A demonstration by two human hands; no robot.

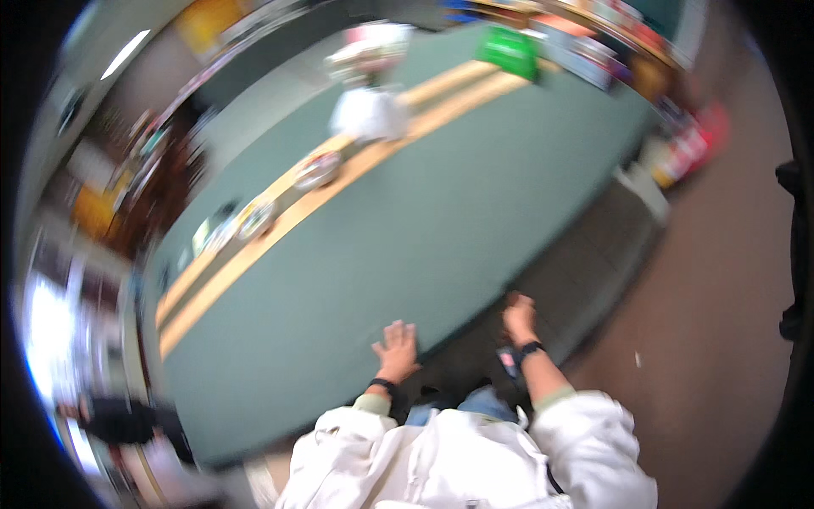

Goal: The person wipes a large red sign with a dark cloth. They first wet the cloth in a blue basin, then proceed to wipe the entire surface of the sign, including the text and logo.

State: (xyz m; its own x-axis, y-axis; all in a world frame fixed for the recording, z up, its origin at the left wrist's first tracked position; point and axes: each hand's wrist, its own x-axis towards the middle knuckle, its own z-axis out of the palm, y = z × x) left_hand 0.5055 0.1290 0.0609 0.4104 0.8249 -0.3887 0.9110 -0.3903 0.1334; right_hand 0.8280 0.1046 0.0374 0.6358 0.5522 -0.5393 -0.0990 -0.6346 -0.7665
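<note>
My left hand (396,349) lies flat on the dark green tabletop (365,263) close to its near edge, fingers spread and holding nothing. Just off that edge, to the right, is my right hand (519,318), its fingers curled closed. A small dark bit shows at its fingertips; blur hides what it is, or whether the hand grips it. Both wrists wear dark bands, and the sleeves are white. Beside the right wrist, a small dark object with a pinkish patch (509,360) shows below the table edge.
Two pale wooden strips (373,155) run along the table. On or near them stand round bowls (318,170), a white vase-like bundle with pale flowers (370,110) and a green bin (509,53). Red and yellow items (691,148) lie beyond the right end. Someone in dark clothing (123,420) appears lower left.
</note>
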